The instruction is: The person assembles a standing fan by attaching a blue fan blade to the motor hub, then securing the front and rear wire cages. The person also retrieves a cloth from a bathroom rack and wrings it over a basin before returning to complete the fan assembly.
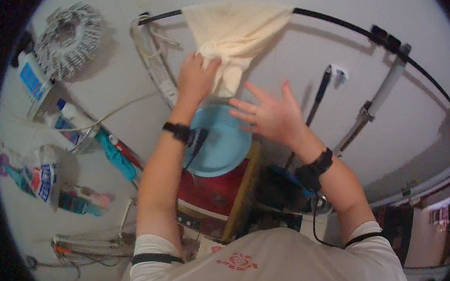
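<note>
A cream-coloured towel (238, 27) hangs over a black rail on the wall, its lower part gathered into folds. My left hand (198, 77) is closed around the towel's left lower edge. To the right of the bunched lower end, my right hand (275, 113) is raised with its fingers spread, holding nothing and apart from the cloth. Below both hands, a light blue basin (217, 141) rests on a red surface with a wooden edge. What lies in the basin is too blurred to tell.
The black rail (331, 21) curves to the right along the wall. A mop head (69, 41) and wire holders with bottles hang at left. Plastic bags (39, 172) hang lower down. A dark pole (320, 94) and a grey-handled pole (388, 84) lean at right.
</note>
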A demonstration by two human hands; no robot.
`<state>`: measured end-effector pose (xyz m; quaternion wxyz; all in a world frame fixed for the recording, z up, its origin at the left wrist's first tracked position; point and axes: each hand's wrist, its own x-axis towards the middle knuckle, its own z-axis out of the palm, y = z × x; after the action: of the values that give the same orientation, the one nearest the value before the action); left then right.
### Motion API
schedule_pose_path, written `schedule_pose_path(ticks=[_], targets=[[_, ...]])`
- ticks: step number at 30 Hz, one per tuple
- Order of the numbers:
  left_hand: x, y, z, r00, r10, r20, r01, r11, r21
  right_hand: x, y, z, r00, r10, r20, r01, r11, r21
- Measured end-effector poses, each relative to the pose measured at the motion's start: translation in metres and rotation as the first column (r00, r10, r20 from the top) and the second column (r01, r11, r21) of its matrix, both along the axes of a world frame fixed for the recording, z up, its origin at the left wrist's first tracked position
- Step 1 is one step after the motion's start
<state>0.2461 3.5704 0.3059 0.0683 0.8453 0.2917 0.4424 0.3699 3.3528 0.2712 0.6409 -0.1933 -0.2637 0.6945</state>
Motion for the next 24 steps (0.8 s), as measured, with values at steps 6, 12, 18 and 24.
schedule_pose_path(ticks=[6,12,18,24], targets=[[-0.038,-0.051,-0.071,0.967,-0.058,-0.250,0.094,0.987,0.133,0.027,-0.123,-0.051,0.981,-0.005,0.194,0.018,0.998,-0.064],[-0.015,-0.176,-0.118,0.867,-0.402,-0.293,0.269,0.874,-0.404,0.037,-0.279,-0.123,0.380,0.042,0.924,0.511,0.823,-0.248],[0.037,-0.354,-0.157,0.125,-0.828,-0.546,0.675,0.474,-0.566,-0.031,-0.482,-0.216,0.078,0.134,0.988,0.602,0.783,-0.154],[0.085,-0.537,-0.192,-0.380,-0.636,-0.672,0.716,0.258,-0.649,-0.151,-0.690,-0.302,0.323,0.289,0.901,0.894,0.220,-0.390]])
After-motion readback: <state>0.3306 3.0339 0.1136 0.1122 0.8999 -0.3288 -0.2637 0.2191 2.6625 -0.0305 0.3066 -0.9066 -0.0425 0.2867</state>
